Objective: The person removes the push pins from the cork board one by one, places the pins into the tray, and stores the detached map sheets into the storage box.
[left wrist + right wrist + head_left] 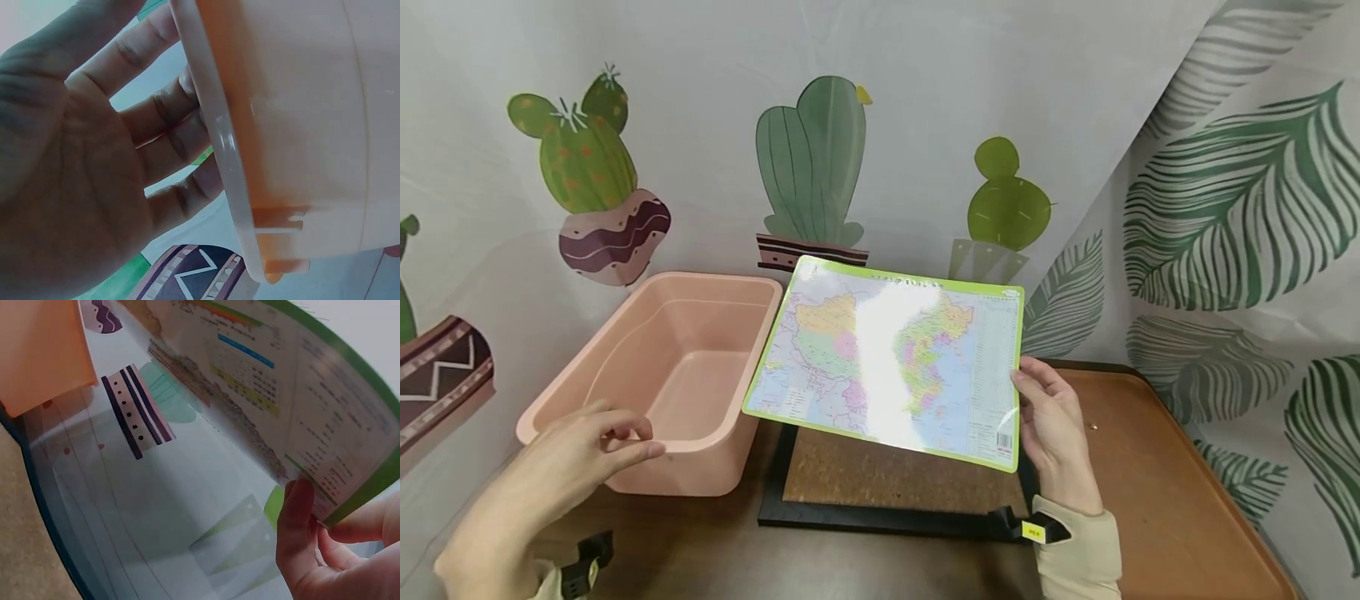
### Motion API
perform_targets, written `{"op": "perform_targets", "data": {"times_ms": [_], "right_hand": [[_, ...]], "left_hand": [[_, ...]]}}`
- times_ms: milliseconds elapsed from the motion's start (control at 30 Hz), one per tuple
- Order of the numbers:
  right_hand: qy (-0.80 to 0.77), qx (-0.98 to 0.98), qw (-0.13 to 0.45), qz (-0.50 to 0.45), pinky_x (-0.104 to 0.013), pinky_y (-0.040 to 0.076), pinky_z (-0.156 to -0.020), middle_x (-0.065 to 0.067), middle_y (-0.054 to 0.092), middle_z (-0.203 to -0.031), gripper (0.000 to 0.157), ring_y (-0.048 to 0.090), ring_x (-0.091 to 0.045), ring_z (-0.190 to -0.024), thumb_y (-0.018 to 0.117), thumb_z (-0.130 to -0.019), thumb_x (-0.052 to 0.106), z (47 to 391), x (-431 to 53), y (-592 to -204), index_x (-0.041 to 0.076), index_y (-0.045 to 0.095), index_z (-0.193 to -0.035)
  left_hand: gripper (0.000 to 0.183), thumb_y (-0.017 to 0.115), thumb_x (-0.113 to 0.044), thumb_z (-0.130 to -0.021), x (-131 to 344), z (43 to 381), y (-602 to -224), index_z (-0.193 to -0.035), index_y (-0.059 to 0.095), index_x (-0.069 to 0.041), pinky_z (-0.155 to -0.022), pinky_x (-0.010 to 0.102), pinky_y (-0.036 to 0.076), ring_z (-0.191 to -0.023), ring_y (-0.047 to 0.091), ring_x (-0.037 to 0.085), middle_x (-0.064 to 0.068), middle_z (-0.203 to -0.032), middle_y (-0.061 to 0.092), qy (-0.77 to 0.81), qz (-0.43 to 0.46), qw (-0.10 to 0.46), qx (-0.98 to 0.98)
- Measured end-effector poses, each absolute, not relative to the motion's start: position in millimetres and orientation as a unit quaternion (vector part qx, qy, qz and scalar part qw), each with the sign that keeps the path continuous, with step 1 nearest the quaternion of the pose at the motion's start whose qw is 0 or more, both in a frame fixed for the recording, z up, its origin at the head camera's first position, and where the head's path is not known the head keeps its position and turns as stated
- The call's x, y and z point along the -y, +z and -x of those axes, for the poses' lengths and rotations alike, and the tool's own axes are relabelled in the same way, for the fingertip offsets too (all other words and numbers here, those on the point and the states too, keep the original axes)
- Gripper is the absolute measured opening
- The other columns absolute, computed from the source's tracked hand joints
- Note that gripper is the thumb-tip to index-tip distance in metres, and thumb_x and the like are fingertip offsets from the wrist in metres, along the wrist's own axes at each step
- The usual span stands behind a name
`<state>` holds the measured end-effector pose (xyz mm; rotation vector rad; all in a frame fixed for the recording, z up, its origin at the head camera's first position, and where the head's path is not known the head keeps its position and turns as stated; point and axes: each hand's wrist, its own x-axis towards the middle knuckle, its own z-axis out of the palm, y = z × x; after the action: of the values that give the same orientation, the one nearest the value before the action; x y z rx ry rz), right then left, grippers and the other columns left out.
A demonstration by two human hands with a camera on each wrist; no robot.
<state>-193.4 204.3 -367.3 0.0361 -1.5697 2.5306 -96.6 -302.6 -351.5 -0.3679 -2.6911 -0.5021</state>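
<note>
A glossy map sheet (827, 350) with a green border is held up at a tilt, light glaring across its middle. My right hand (1054, 417) pinches its right edge, the thumb on the printed front; the right wrist view shows printed panels on the sheet's other side (250, 381). At the left, my left hand (587, 442) hovers at the front rim of a pink plastic tub (647, 333), fingers loosely bent with nothing between them. From the left wrist, the tub's rim (228, 147) covers the fingertips of that left hand (94, 144).
Below the sheet lies a brown board (865, 475) in a black frame (880, 521), on a dark table (700, 558). An orange-brown tray (1150, 483) takes up the right side. Behind everything hangs a white curtain (917, 125) printed with cacti and leaves.
</note>
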Motion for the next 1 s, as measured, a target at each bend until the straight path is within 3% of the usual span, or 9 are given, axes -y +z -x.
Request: {"op": "perform_targets", "data": {"times_ms": [367, 567, 800, 1000], "right_hand": [[0.849, 0.518, 0.098, -0.021, -0.026, 0.055, -0.067, -0.009, 0.068, -0.099, 0.01, 0.069, -0.017, -0.084, 0.057, -0.096, -0.003, 199.8, -198.8, -341.6, 0.001, 0.06, -0.105], [0.857, 0.51, 0.07, -0.039, -0.026, 0.055, -0.066, -0.011, 0.065, -0.106, 0.011, 0.069, -0.018, -0.086, 0.056, -0.097, -0.002, 210.2, -186.6, -326.4, 0.001, 0.059, -0.107], [0.843, 0.534, 0.05, -0.037, -0.025, 0.053, -0.064, -0.008, 0.067, -0.096, 0.016, 0.067, -0.016, -0.075, 0.053, -0.099, -0.001, 226.6, -156.6, -307.9, -0.001, 0.054, -0.114], [0.824, 0.565, 0.013, -0.043, -0.027, 0.052, -0.065, -0.011, 0.064, -0.099, 0.017, 0.065, -0.017, -0.076, 0.053, -0.099, 0.001, 243.0, -126.7, -289.3, 0.001, 0.052, -0.116]], "left_hand": [[0.02, 0.082, -0.03, -0.078, 300.9, 96.3, -353.2, -0.078, 0.063, -0.034, -0.059, 0.025, 0.04, -0.071, 0.048, -0.001, -0.016, -0.078, 0.051, -0.192, 0.13, 0.186, 0.955], [0.02, 0.082, -0.03, -0.079, 301.3, 96.4, -352.0, -0.077, 0.062, -0.033, -0.058, 0.024, 0.04, -0.071, 0.046, -0.001, -0.018, -0.076, 0.052, -0.196, 0.129, 0.183, 0.955], [0.02, 0.082, -0.028, -0.078, 302.3, 96.5, -352.1, -0.078, 0.063, -0.032, -0.058, 0.024, 0.04, -0.071, 0.045, -0.002, -0.016, -0.077, 0.052, -0.194, 0.132, 0.182, 0.955], [0.017, 0.082, -0.03, -0.08, 303.6, 95.6, -350.9, -0.08, 0.065, -0.031, -0.06, 0.024, 0.041, -0.072, 0.046, -0.001, -0.014, -0.079, 0.052, -0.195, 0.133, 0.173, 0.956]]}}
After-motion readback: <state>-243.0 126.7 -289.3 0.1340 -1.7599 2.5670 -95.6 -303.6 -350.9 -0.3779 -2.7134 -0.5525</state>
